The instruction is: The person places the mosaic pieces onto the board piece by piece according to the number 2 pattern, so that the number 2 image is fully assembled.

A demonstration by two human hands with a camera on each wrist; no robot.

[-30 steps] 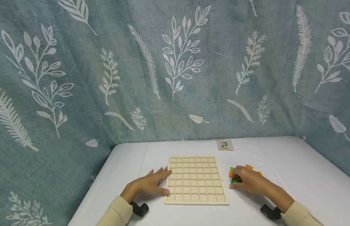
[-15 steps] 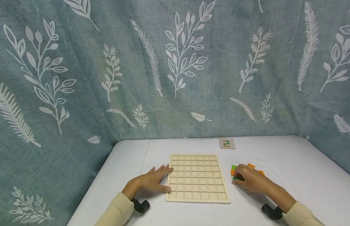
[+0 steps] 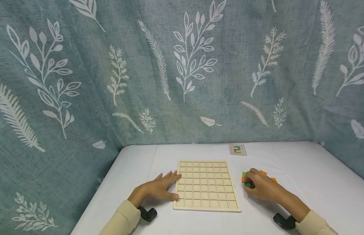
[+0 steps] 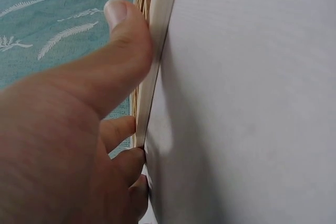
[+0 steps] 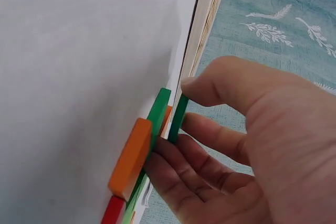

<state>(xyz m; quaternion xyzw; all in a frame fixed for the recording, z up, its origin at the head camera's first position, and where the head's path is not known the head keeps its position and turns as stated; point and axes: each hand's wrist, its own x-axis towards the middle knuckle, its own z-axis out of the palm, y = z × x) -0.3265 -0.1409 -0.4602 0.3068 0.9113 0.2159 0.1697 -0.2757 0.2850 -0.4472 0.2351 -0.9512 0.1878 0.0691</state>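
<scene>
My left hand [image 3: 159, 188] lies at the left edge of a pale wooden grid board [image 3: 206, 185], its spread fingers and thumb touching the rim. In the left wrist view the thumb [image 4: 128, 35] lies along the board's side wall. To the right of the board, my right hand [image 3: 262, 185] pinches a flat green tile [image 5: 179, 118] between thumb and fingers, just over a small group of tiles. Beside it in the right wrist view are another green tile [image 5: 159, 111], an orange tile [image 5: 130, 158] and a red tile [image 5: 113, 211]. The right hand hides part of this group in the head view.
A small card [image 3: 237, 149] with a gridded, coloured pattern lies behind the tiles near the back of the white-covered table [image 3: 170, 153]. A patterned teal curtain [image 3: 158, 124] hangs behind and at the left. Black wrist mounts [image 3: 148, 214] sit under both wrists.
My right thumb and fingers have drawn together on the green tile, which now looks tilted up from the group. The left hand stays on the board's edge; the head view has shifted slightly.
</scene>
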